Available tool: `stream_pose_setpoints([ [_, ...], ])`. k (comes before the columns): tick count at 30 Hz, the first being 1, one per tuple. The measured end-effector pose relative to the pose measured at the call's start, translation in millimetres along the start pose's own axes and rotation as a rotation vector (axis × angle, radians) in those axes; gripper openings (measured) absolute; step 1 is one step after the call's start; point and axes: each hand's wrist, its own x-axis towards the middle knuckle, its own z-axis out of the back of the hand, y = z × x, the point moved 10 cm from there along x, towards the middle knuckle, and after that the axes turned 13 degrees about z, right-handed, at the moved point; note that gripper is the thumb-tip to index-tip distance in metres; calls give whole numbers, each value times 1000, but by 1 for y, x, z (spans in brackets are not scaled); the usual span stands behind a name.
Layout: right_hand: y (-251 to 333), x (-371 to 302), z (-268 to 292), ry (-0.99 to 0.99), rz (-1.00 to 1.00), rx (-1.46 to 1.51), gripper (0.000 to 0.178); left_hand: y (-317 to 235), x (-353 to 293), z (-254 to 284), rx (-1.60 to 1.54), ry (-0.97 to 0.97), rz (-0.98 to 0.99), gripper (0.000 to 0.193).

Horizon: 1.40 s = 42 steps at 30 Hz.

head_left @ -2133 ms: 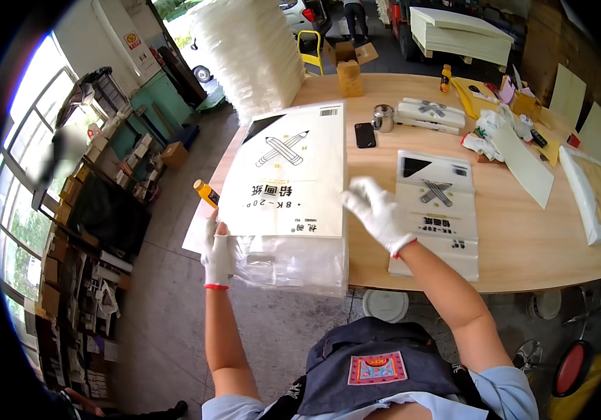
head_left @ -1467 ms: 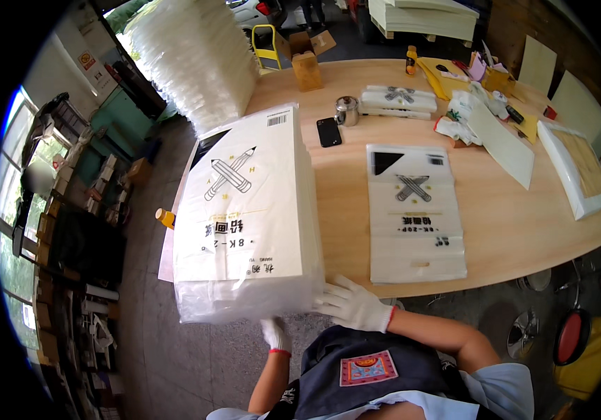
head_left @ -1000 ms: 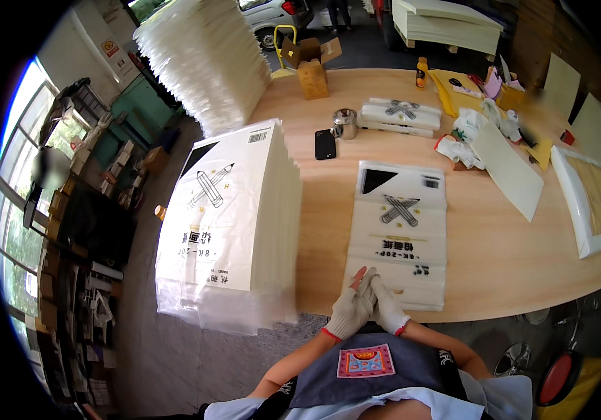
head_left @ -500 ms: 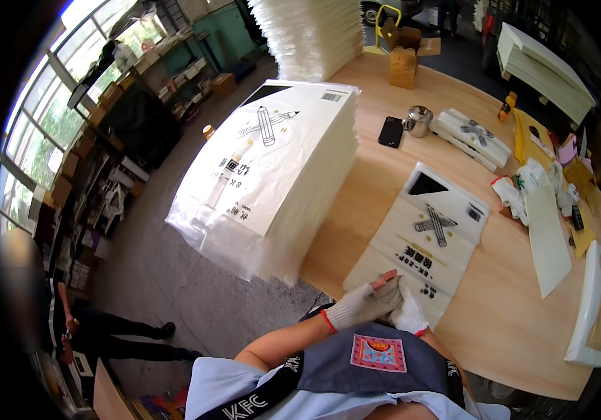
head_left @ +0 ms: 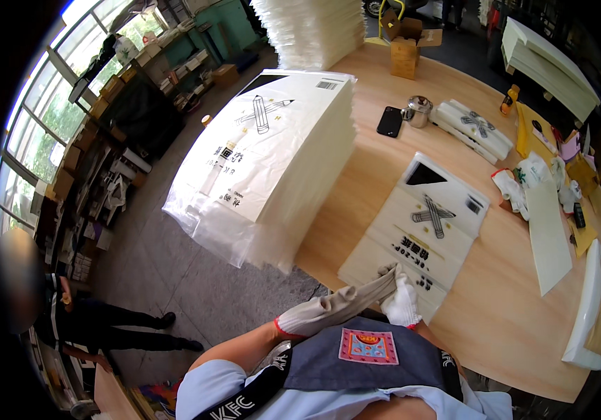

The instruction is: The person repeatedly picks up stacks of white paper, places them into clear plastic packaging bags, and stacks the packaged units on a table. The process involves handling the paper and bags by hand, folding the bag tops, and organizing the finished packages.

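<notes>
My left hand (head_left: 318, 309) wears a dirty grey-beige work glove with a red cuff. The glove's finger end (head_left: 374, 283) is drawn out long toward the right, so the fingers inside are hidden. My right hand (head_left: 403, 301), in a whiter knitted glove, is closed on that stretched end. Both hands are over the near edge of a flat printed plastic bag (head_left: 447, 253) with crossed pencils and a black corner. Left of it rises a tall stack of similar printed bags (head_left: 290, 164), its near end loose and crinkled.
On the wooden table (head_left: 517, 315) are a phone (head_left: 389, 122), metal pot (head_left: 417, 112), folded printed bundle (head_left: 472, 129), orange bottle (head_left: 509, 100), cardboard box (head_left: 405, 56), loose gloves (head_left: 512, 192) and a white-wrapped pack (head_left: 594, 308). Another person (head_left: 97, 315) stands at left; shelves line the windows.
The left hand has shifted left and lower, its glove now stretched between the hands. A bare fingertip seen before no longer shows. The person at left has lowered an arm.
</notes>
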Motion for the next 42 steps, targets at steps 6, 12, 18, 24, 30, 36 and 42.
stream_pose_setpoints([
  [6,75,41,33,-153,139,-179,29,17,-44,71,108,-167,55,59],
  [12,98,2,-51,434,378,-310,60,-69,28,8,611,-286,-384,54],
  [18,46,-40,-80,478,-132,348,49,-112,87,-40,889,-516,-739,27],
  [24,47,-30,-39,401,-58,321,48,-116,117,-52,1076,-593,-696,26],
  [30,49,-34,-14,391,-33,266,48,-106,129,-64,1206,-611,-637,29],
  [36,49,-45,3,404,-45,229,48,-139,122,-29,1124,-758,-770,29],
  [42,51,-58,25,382,-26,162,48,-146,119,-30,1125,-751,-821,26],
])
